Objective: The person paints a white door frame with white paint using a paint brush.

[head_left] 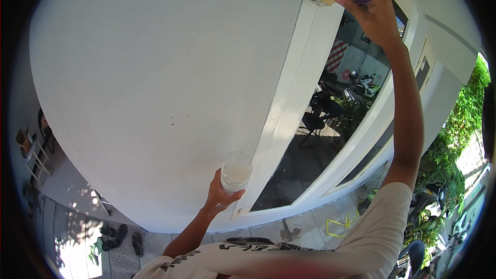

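Note:
High on the right, my right hand (pixel 374 13) grips a paintbrush (pixel 328 1) with a dark purple and pale wooden handle. Its bristle end rests at the white frame (pixel 289 93) beside the window glass, near the seam with the wall. Lower down, my left hand (pixel 219 192) is wrapped around a clear plastic cup (pixel 236 173) with whitish liquid inside, held upright in front of the wall. Both forearms are bare, with light short sleeves.
A large white wall (pixel 170 72) with small chips fills the left and middle. Dark window glass (pixel 310 139) reflects motorbikes and a chair. Paving (pixel 305 227) runs below, with dark sandals (pixel 116 237) at lower left. A white stand (pixel 36 157) is far left; green plants (pixel 449 160) grow at right.

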`<state>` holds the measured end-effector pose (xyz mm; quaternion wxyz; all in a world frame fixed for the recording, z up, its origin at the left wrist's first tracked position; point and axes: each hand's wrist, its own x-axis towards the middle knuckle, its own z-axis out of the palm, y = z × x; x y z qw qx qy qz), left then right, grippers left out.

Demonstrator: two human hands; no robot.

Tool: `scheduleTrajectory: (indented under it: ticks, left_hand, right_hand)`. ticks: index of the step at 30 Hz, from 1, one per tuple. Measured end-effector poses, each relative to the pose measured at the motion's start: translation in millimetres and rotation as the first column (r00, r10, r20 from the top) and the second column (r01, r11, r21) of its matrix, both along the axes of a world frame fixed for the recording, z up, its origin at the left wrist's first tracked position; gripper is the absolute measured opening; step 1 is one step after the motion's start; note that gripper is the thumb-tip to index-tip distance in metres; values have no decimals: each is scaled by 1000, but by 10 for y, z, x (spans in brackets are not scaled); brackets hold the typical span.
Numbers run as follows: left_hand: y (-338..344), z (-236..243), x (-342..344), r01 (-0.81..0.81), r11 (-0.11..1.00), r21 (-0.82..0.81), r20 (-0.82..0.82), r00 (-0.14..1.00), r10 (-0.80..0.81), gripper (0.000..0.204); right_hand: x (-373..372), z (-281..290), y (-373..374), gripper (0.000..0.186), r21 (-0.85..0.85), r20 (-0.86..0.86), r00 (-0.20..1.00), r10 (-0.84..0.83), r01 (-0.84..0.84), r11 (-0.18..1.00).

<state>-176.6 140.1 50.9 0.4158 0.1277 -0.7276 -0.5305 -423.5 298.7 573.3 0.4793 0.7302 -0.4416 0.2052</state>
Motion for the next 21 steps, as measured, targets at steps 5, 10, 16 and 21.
scheduleTrajectory:
  ticks: [5,10,16,21]
  left_hand:
    - [-4,22,4,-28,1000,-3,18,999,29,89]
    - [45,51,-19,-22,1000,-20,-14,1000,22,88]
    - [-11,-33,-14,-29,1000,-3,-21,999,29,89]
    - [-11,-4,32,-42,999,3,-11,999,42,90]
  right_hand:
    - [120,343,-12,10,63,320,945,-65,47,997]
    - [62,1048,-61,12,-226,187,978,92,-48,973]
    - [108,652,-156,10,-290,12,997,70,-64,955]
    - [9,100,-28,12,-10,-51,991,-123,123,992]
